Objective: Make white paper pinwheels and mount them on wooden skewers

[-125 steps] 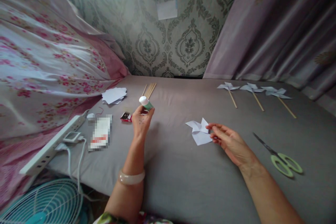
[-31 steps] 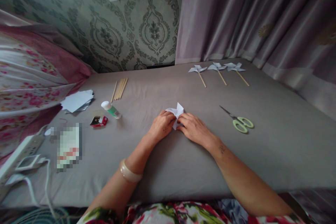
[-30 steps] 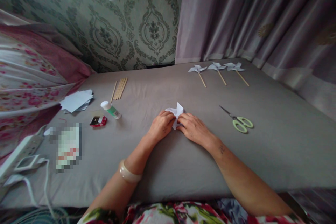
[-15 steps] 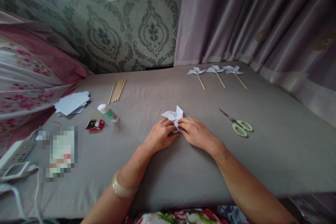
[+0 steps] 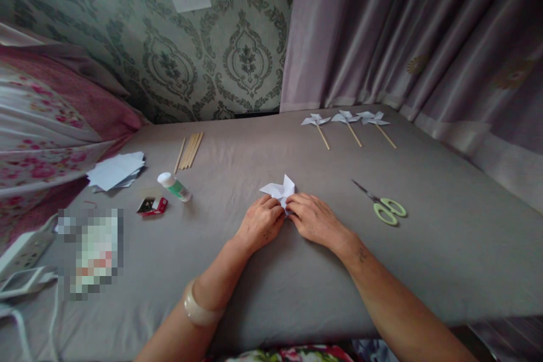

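A white paper pinwheel (image 5: 280,188) with folded blades rests on the cloth-covered surface, between both of my hands. My left hand (image 5: 262,220) has its fingers curled on the pinwheel's near left side. From the right, my right hand (image 5: 313,216) grips the paper with bent fingers. Two blades point up and to the left beyond my fingertips; the near part of the paper is hidden by my hands. Scissors (image 5: 382,206) with pale green handles lie to the right of my right hand.
Three pinwheels on sticks (image 5: 348,119) lie at the back right. At the left are several wooden sticks (image 5: 192,150), a glue stick (image 5: 175,186), a small red box (image 5: 151,206), stacked paper (image 5: 115,171) and a white power strip (image 5: 26,251).
My left hand has rolled inward slightly, its thumb now tucked out of sight near the paper. Both hands stay on the pinwheel. The camera view has tilted up a little.
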The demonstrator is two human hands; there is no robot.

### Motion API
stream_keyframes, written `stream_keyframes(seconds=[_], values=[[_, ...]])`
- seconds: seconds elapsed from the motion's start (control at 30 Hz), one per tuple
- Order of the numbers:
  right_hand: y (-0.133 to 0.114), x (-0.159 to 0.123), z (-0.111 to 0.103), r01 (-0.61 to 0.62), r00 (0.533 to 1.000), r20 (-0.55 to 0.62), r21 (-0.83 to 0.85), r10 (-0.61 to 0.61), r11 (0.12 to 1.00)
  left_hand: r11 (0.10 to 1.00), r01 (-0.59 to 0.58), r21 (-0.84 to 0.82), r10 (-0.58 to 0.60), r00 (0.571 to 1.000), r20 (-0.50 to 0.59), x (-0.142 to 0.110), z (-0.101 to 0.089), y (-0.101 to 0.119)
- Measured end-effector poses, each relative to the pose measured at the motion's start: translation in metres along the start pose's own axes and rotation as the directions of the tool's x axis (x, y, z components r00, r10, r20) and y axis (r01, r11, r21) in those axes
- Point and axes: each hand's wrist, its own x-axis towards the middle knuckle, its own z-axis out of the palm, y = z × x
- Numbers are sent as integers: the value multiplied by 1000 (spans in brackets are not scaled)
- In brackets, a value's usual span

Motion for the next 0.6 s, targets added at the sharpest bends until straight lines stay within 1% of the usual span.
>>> stream_keyframes(seconds=[0.1,0.17,0.23,0.33,0.5,0.6], values=[[0,1,1,20,1000,-8,-22,-21,1000,998,18,-68,-22,998,-51,0,-2,-2],[0,1,3,36,999,-15,-39,-37,999,993,11,-121,-22,996,-89,-1,-3,-3],[1,1,4,48,998,-25,-50,-50,998,988,2,-151,-18,994,-105,-1,-5,-3],[3,2,5,57,998,-33,-33,-58,998,989,8,-145,-21,996,-86,-1,-6,-3],[7,0,1,43,999,-14,34,-42,999,992,34,-117,-39,999,-38,-1,-6,-2],[5,-2,0,42,999,-19,24,-41,999,995,41,-92,-44,999,-28,0,-5,-2]])
